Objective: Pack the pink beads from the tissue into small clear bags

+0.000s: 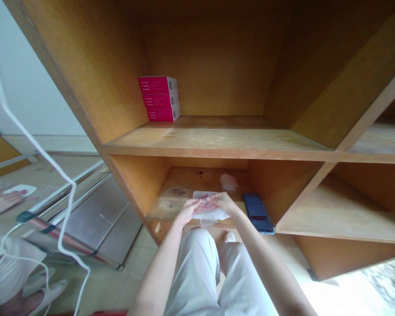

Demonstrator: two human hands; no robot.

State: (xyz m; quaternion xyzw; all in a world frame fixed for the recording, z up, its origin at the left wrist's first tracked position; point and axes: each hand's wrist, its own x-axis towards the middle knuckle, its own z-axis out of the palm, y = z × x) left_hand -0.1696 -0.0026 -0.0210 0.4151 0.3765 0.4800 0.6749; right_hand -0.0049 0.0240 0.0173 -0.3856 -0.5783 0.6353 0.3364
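On the lower shelf lies a white sheet (213, 214) with pinkish patches, and both my hands are over it. My left hand (187, 211) is closed, with thumb and fingertips pinched at the sheet's left side. From the right, my right hand (223, 201) pinches too, its fingertips close to those of the left. Between the fingertips is a thin, partly see-through reddish piece (204, 201), too small and blurred to name. A clear plastic piece (208, 222) hangs at the shelf's front edge below the sheet.
Right of my hands lies a dark blue flat case (258, 213). Behind them is a clear plastic bag (228, 182). Pink boxes (159, 101) are stacked on the upper shelf (217, 136). At left are a white cable (36, 140), a metal-framed stand (95, 215) and another person's hand (5, 204).
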